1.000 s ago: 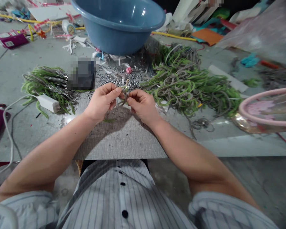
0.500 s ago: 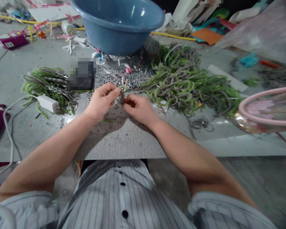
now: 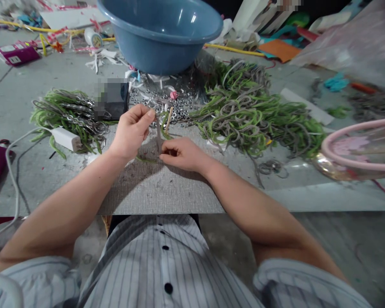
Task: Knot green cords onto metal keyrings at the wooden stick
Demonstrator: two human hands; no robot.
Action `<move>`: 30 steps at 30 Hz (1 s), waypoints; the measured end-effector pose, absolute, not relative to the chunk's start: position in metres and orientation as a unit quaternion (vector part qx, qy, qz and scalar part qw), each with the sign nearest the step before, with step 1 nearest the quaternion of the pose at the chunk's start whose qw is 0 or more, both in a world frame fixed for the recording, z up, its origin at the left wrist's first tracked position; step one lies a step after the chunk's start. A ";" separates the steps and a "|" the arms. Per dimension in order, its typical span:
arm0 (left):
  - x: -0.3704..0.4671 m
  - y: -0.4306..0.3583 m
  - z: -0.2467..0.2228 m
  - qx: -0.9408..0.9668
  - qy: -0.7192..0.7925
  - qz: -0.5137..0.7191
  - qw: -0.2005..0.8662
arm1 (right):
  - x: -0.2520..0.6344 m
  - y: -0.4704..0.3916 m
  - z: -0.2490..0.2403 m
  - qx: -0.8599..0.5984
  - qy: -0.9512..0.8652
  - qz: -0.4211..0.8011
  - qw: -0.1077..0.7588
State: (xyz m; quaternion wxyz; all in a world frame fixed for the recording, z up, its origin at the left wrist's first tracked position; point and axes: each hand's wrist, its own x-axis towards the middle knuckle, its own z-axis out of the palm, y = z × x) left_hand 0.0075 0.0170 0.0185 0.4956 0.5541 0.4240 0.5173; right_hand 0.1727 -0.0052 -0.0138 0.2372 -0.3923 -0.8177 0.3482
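Left hand [image 3: 131, 130] above, right hand [image 3: 186, 155] below, each grip pinches the grey cord [image 3: 158, 136], apparently to hold it taut.

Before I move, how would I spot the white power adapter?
From the blue basin, come nearer and left to the smaller green-gray cord bundle. The power adapter lies at its near edge: a white block trailing a pale cable, unlike the cords.

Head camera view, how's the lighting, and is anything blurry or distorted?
Head view: bright glints on the blue basin; a soft shadow on the tabletop below the left hand and right hand; scattered metal bits lack fine detail; blocky pixelation partly covers the dark case; forearms look stretched towards the lower corners.
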 end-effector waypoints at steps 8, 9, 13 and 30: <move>0.009 0.015 0.014 0.569 0.431 0.503 0.486 | 0.172 -0.008 -0.011 -0.360 -0.854 0.320 0.196; 0.009 0.015 0.014 0.570 0.429 0.504 0.487 | 0.171 -0.009 -0.011 -0.359 -0.858 0.313 0.192; 0.009 0.017 0.011 0.579 0.407 0.511 0.488 | 0.170 -0.010 -0.010 -0.361 -0.872 0.283 0.171; 0.005 0.025 0.013 0.585 0.436 0.542 0.417 | 0.172 -0.009 -0.010 -0.505 -0.796 0.174 0.285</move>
